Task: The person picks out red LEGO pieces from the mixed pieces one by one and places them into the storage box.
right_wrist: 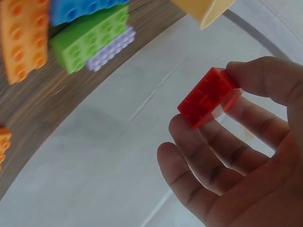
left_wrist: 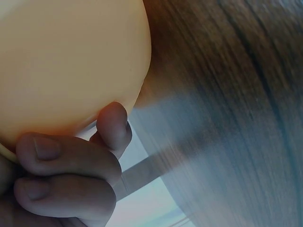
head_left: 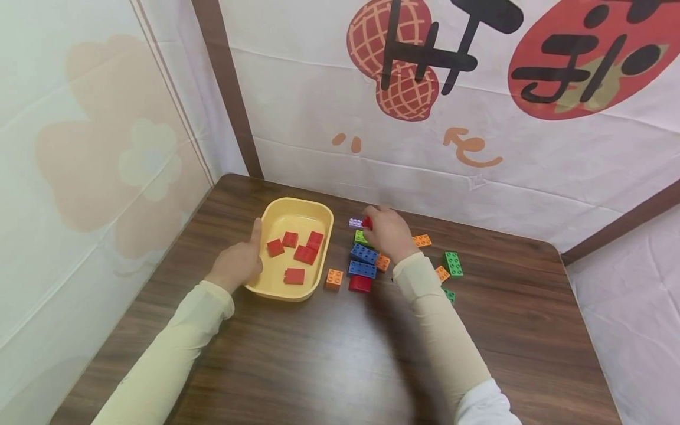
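At the left side of a yellow tray, my left hand grips the rim. In the left wrist view, its fingers curl against the tray's outer wall. Inside the tray lie several red bricks. My right hand pinches a red toy brick between thumb and fingers, above the table's far side. Close beside it are a lilac brick, a lime green brick and a blue brick.
Another red brick lies in front of the blue ones. An orange brick stands just right of the tray. More orange and green bricks are spread right of my right hand. Fabric walls border the wooden table.
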`<state>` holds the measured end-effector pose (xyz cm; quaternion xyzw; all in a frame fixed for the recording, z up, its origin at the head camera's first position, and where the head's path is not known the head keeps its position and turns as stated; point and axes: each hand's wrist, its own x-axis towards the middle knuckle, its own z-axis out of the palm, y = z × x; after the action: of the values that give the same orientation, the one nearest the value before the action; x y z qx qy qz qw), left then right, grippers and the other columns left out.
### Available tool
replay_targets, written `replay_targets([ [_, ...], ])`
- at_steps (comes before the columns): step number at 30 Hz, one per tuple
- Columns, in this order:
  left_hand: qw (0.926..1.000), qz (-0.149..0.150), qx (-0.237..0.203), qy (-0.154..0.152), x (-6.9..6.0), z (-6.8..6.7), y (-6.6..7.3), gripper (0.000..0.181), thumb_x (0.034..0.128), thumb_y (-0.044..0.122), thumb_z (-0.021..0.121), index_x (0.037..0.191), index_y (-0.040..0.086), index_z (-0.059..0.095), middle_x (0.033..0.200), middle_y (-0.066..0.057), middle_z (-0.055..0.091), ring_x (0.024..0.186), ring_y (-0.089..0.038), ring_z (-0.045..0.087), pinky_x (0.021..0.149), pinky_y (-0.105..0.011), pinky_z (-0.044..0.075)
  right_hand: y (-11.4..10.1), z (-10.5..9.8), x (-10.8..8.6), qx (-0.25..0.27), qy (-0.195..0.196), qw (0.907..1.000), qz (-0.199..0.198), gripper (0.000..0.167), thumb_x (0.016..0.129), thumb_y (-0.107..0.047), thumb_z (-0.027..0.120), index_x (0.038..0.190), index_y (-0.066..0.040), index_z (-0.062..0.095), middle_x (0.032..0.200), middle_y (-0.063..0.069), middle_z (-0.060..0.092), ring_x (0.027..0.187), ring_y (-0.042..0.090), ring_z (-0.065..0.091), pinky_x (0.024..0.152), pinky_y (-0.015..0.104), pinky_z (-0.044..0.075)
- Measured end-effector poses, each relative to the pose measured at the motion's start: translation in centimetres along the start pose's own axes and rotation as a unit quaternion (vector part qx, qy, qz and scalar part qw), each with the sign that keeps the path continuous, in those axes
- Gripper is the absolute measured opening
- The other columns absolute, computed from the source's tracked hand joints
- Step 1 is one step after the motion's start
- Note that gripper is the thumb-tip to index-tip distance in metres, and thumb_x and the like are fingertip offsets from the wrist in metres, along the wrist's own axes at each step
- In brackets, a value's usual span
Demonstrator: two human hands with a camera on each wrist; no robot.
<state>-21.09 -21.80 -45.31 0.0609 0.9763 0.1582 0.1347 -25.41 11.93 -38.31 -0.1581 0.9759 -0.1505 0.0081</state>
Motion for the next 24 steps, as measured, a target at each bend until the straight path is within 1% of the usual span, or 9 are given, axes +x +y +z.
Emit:
replay_targets([
  [6, 1.0000, 0.005, -0.003, 0.003, 0.0, 0.1, 0.1, 0.094, 0.0913, 0.008, 0.052, 0.159, 0.003, -0.013, 0.062, -0.008, 0.053, 0.053, -0.025, 0.052, 0.053, -0.041, 0.044, -1.8, 0.4, 0.7, -0.009, 0.005, 0.9994, -0.032, 0.038, 0.091, -0.019, 0.074, 0.126, -0.009, 0.066, 0.111, 0.011, 0.065, 0.094, 0.026, 0.063, 0.085, 0.043, 0.054],
  [12, 1.0000, 0.001, -0.006, -0.002, 0.1, 0.2, 0.2, 0.096, 0.0912, 0.008, 0.053, 0.159, 0.005, -0.014, 0.062, -0.008, 0.052, 0.053, -0.024, 0.052, 0.052, -0.040, 0.043, -3.5, 1.2, 1.4, -0.010, -0.001, 0.9988, -0.048, 0.035, 0.092, -0.021, 0.074, 0.125, -0.013, 0.066, 0.104, 0.006, 0.062, 0.090, 0.022, 0.060, 0.082, 0.040, 0.054],
  [17, 1.0000, 0.001, -0.006, -0.002, 0.1, 0.2, 0.2, 0.096, 0.0911, 0.008, 0.053, 0.159, 0.005, -0.015, 0.062, -0.008, 0.053, 0.054, -0.024, 0.052, 0.053, -0.040, 0.043, -5.1, 1.7, 1.7, -0.022, -0.005, 0.9973, -0.071, 0.035, 0.093, -0.023, 0.071, 0.125, -0.012, 0.066, 0.101, 0.006, 0.062, 0.088, 0.022, 0.059, 0.080, 0.039, 0.053],
  [20, 1.0000, 0.003, -0.008, -0.002, 0.1, 0.2, 0.2, 0.097, 0.0910, 0.008, 0.053, 0.159, 0.005, -0.016, 0.063, -0.008, 0.053, 0.054, -0.025, 0.052, 0.054, -0.040, 0.044, -6.3, 2.2, 1.6, -0.020, -0.018, 0.9964, -0.081, 0.037, 0.092, -0.023, 0.071, 0.127, -0.011, 0.065, 0.101, 0.006, 0.062, 0.086, 0.021, 0.058, 0.080, 0.037, 0.053],
  [24, 0.9999, 0.002, -0.011, -0.001, -0.1, 0.0, 0.2, 0.098, 0.0910, 0.008, 0.054, 0.158, 0.005, -0.017, 0.063, -0.009, 0.053, 0.055, -0.025, 0.053, 0.054, -0.041, 0.044, -8.0, 3.2, 1.4, -0.008, -0.051, 0.9930, -0.106, 0.037, 0.092, -0.023, 0.073, 0.126, -0.011, 0.064, 0.098, 0.004, 0.059, 0.082, 0.019, 0.056, 0.074, 0.032, 0.051],
])
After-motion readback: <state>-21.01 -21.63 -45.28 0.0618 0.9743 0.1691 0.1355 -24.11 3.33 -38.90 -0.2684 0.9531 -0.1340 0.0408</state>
